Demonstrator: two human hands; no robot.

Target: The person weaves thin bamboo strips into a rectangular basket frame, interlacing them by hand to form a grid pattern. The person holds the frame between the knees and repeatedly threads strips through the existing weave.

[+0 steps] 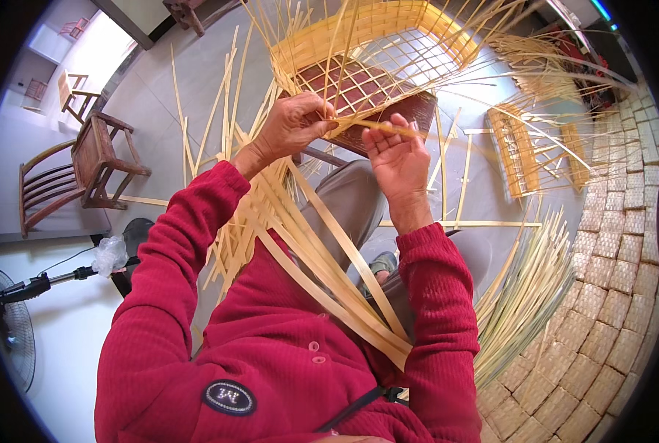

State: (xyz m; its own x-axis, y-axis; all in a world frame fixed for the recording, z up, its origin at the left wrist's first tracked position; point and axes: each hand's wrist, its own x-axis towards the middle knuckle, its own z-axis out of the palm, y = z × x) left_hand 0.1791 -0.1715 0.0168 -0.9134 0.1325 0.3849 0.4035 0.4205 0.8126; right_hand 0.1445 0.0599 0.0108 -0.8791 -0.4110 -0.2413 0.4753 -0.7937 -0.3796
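Observation:
A half-woven bamboo basket (366, 26) with an open lattice bottom rests on a dark red wooden stool (418, 111), its loose strip ends sticking out all round. At the basket's near left corner, my left hand (291, 124) is closed, thumb and fingers pinching the edge where the strips meet. From there a thin yellow bamboo strip (359, 123) runs to the right. My right hand (399, 155) has its palm turned up and its fingers loosely curled round this strip, which blurs beyond the fingertips. Long flat strips (322, 258) lie across my lap.
A bundle of thin strips (529, 295) lies by my right leg. Woven pieces (514, 148) and scattered strips are on the grey floor. Stacked woven blocks (610, 258) line the right side. A wooden chair (97, 159) and a fan (12, 317) stand left.

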